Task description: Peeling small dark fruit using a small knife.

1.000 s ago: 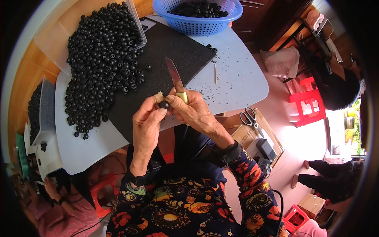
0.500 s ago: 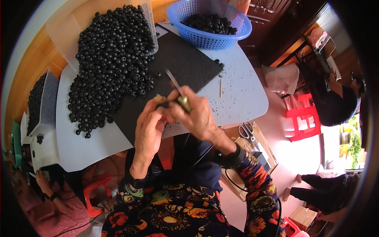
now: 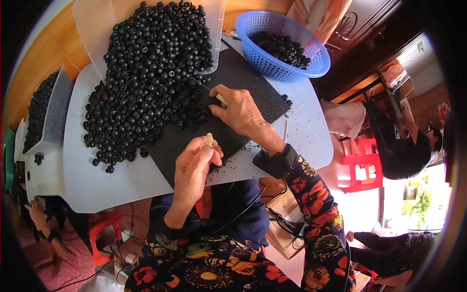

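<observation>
My right hand (image 3: 239,111) is closed around a small knife (image 3: 222,100) with a pale green handle. Its thin blade points up and left, and its tip reaches the edge of a heap of small black round pieces (image 3: 146,92), some with a hole or ring in them. Lower and to the left, my left hand (image 3: 193,168) has thumb and fingers pinched together. A pale yellowish bit (image 3: 208,140) sits at its fingertips; whether it is a wrap or a held thing, I cannot tell. Under both hands lies a black mat (image 3: 243,73).
The heap spills from a clear plastic bin (image 3: 92,36) onto the grey-white table (image 3: 116,187). A blue basket (image 3: 287,73) with more black pieces stands at the far right. Dark crumbs (image 3: 224,168) and a thin stick (image 3: 286,129) lie nearby. Another person's hand (image 3: 39,214) shows at left.
My right hand and the knife have moved away from my left hand, up toward the heap. The left hand has shifted slightly right and down. The whole view has turned a little.
</observation>
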The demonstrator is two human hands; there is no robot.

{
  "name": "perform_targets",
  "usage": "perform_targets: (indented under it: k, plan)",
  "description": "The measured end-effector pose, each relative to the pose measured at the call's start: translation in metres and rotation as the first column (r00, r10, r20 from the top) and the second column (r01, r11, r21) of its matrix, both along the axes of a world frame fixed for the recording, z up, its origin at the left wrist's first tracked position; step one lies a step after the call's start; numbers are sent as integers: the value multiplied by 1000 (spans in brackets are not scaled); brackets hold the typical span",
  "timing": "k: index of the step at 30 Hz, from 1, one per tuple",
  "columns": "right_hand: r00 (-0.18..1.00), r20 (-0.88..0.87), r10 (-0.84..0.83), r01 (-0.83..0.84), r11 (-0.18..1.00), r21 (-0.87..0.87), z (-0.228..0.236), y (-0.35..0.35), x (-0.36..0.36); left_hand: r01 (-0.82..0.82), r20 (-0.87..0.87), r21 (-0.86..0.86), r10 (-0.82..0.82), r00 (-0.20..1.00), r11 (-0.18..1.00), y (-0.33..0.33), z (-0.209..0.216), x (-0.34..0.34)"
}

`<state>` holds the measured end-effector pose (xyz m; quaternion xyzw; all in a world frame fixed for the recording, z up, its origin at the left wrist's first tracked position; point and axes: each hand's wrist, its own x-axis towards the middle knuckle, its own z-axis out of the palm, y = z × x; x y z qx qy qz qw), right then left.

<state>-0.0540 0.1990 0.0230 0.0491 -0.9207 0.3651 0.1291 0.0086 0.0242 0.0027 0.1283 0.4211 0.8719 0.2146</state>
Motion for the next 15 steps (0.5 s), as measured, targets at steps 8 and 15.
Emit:
perform_targets:
  k: [8, 15]
  plan:
    - [991, 128, 26, -15, 996, -88, 16, 2, 20, -22, 37, -14, 23, 999, 1000, 0, -1, -4]
    - [964, -34, 263, -265, 951, -157, 25, -16, 82, 30, 52, -88, -25, 998, 996, 3, 12, -5]
